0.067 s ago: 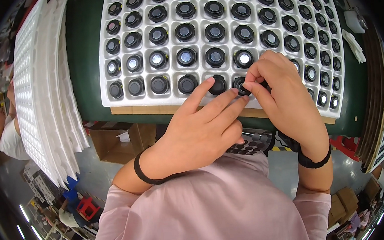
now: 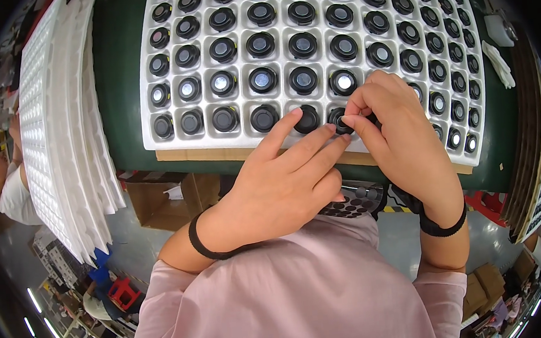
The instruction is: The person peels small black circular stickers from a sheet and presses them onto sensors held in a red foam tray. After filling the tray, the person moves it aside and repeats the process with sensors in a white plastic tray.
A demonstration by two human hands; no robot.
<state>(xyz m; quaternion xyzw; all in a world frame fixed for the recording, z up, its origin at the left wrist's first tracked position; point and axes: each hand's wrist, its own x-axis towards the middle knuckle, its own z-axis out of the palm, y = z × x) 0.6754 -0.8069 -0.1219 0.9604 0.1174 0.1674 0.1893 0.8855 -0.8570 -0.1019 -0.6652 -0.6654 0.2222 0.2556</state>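
Observation:
A white moulded tray (image 2: pixel 147 115) holds rows of round black parts, one to a pocket. Many have grey or silvery discs on top; several in the near row, such as this black part (image 2: pixel 224 119), look dark all over. At the near edge my right hand (image 2: pixel 401 136) is closed, thumb and forefinger pinched over one black part (image 2: pixel 337 118). Whatever lies between those fingertips is too small to make out. My left hand (image 2: pixel 278 190) spreads its fingers over the tray's near edge, fingertips touching or close beside that part and its left neighbour.
Stacked white trays (image 2: pixel 57 122) stand on edge at left, with a person (image 2: pixel 11 183) beyond. Brown cardboard (image 2: pixel 200 158) sticks out under the filled tray. Below are an open carton (image 2: pixel 159 203) and a sheet with black dots (image 2: pixel 350 206). More stacked trays (image 2: pixel 529 148) stand at right.

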